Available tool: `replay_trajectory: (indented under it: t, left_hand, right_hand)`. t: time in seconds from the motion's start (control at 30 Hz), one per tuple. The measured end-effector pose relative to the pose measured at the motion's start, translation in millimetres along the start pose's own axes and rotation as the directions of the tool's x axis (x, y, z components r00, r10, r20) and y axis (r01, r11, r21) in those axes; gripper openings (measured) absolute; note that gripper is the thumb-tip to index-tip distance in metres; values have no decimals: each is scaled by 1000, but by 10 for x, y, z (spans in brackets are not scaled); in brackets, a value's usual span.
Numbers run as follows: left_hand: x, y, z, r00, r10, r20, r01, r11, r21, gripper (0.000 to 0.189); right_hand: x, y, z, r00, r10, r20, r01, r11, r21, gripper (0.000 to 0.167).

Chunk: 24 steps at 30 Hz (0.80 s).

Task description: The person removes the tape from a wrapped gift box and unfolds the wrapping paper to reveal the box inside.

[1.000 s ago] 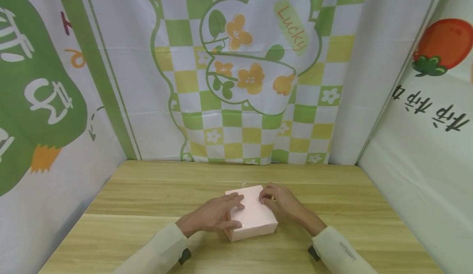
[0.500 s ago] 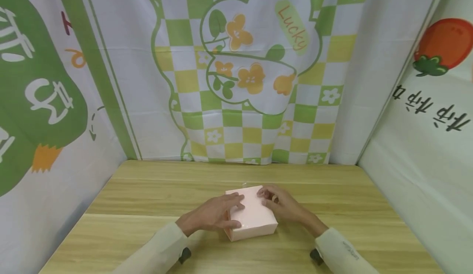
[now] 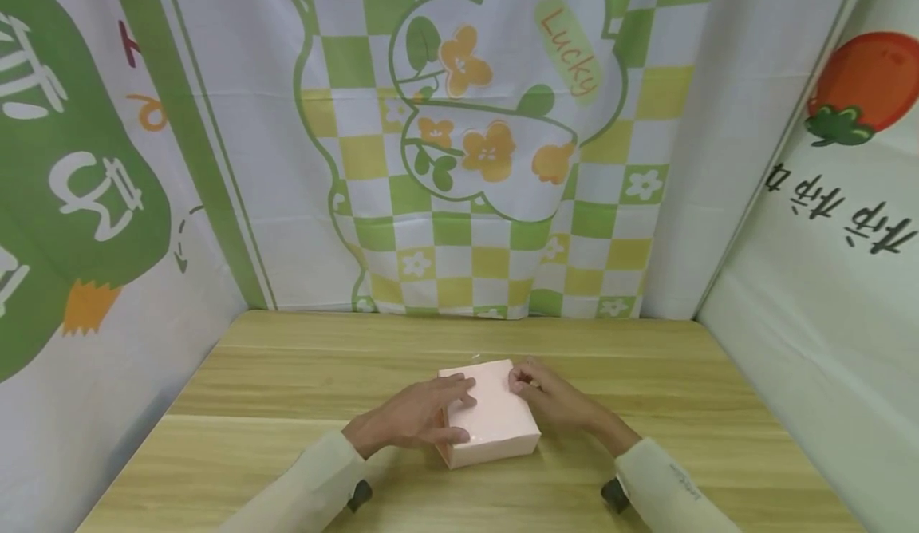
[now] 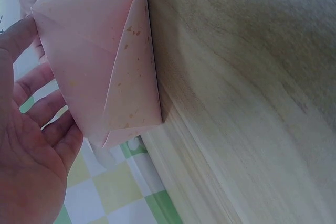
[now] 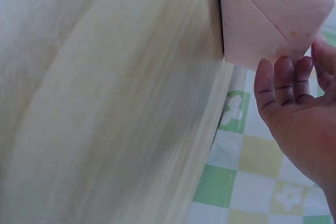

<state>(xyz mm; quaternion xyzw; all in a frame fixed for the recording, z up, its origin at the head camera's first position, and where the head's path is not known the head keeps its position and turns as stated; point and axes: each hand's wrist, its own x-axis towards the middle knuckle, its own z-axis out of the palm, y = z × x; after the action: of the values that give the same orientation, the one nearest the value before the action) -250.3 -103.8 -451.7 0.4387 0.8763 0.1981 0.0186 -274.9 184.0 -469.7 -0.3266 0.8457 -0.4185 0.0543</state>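
A box wrapped in pale pink paper [image 3: 495,413] lies on the wooden table, and gold flecks show on its folded side in the left wrist view. My left hand [image 3: 416,413] rests on its left part, fingers spread over the top and thumb near the front edge. At the far right corner, my right hand [image 3: 553,397] touches the box with thumb and index finger brought together. Whether something thin is between those fingertips cannot be seen. In the right wrist view the other fingers [image 5: 283,80] are loosely bent beside the box's end.
A small clear strip [image 3: 476,357], perhaps tape, sticks up behind the box's far edge. The wooden table [image 3: 301,373] meets a green-and-yellow checked cloth [image 3: 488,262] at the back. White printed cloths hang on both sides.
My right thumb and index finger were parted over the box's top half a second ago. Now they are together, slightly farther right at its edge. The left hand and box have barely moved.
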Motion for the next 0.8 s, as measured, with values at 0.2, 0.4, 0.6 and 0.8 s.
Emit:
replay_trajectory:
  t: [0.2, 0.4, 0.6, 0.8]
  left_hand:
    - [3, 13, -12, 1000, -18, 11, 18, 1000, -20, 61]
    - [4, 18, -12, 1000, -16, 5, 16, 1000, -8, 61]
    - [-1, 7, -3, 1000, 1, -8, -1, 1000, 1, 65]
    - [-5, -5, -4, 1000, 17, -13, -17, 1000, 21, 66]
  right_hand:
    - [6, -18, -21, 999, 7, -33, -4, 998, 66, 15]
    - [21, 2, -13, 1000, 1, -19, 0, 999, 38, 11]
    - [-3, 69, -31, 998, 40, 55, -47, 991, 123, 17]
    - [-23, 93, -64, 994, 87, 61, -99, 968, 231, 26]
